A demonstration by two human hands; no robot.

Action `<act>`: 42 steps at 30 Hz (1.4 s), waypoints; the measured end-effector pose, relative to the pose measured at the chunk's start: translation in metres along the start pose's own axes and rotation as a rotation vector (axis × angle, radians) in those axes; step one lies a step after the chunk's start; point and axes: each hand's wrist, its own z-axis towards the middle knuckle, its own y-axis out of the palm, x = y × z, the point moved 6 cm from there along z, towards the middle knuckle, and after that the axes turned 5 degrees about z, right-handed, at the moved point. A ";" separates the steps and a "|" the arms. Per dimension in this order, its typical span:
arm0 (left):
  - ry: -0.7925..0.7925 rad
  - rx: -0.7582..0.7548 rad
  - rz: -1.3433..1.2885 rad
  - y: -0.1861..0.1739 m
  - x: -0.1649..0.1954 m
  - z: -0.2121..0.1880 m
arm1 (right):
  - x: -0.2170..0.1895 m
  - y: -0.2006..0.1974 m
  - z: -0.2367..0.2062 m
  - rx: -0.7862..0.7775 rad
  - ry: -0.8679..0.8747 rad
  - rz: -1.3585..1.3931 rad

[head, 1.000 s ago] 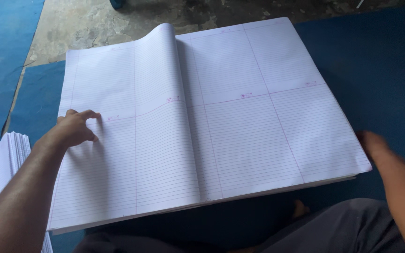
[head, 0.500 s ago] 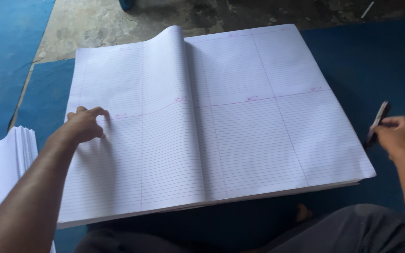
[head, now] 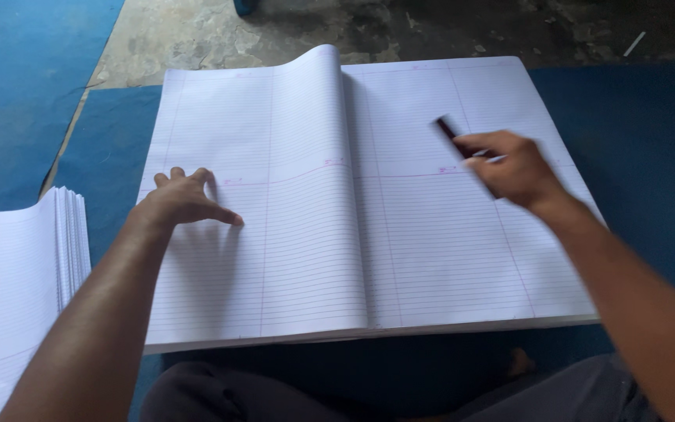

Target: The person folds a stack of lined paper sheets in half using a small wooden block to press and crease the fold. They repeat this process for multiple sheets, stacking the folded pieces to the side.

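Note:
A big stack of white ruled sheets (head: 400, 258) lies open like a book on a blue mat, with a raised fold down its middle. My left hand (head: 181, 202) rests flat on the left page, fingers spread, holding nothing. Over the right page my right hand (head: 513, 168) is blurred with motion and grips a dark pen (head: 448, 130), whose end sticks out towards the fold.
A second pile of ruled sheets (head: 17, 289) lies at the left edge. The blue mat (head: 634, 133) surrounds the sheets, and bare rough concrete floor (head: 400, 27) shows beyond. My dark-trousered legs (head: 298, 395) are at the bottom.
My right hand picked up a pen at the right edge of the sheets and has swung left over the right page. The left hand has stayed on the left page.

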 end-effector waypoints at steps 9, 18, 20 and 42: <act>-0.014 0.033 -0.061 0.006 -0.018 0.009 | -0.153 0.124 -0.033 -0.386 -0.393 -0.062; -0.013 0.056 -0.001 0.003 -0.027 0.008 | -0.153 0.166 -0.085 -0.498 -0.606 -0.517; -0.010 0.066 -0.002 0.003 -0.027 0.008 | -0.146 0.165 -0.092 -0.414 -0.692 -0.481; -0.016 0.030 -0.004 0.003 -0.024 0.031 | -0.087 0.178 0.081 -0.136 -0.293 -0.568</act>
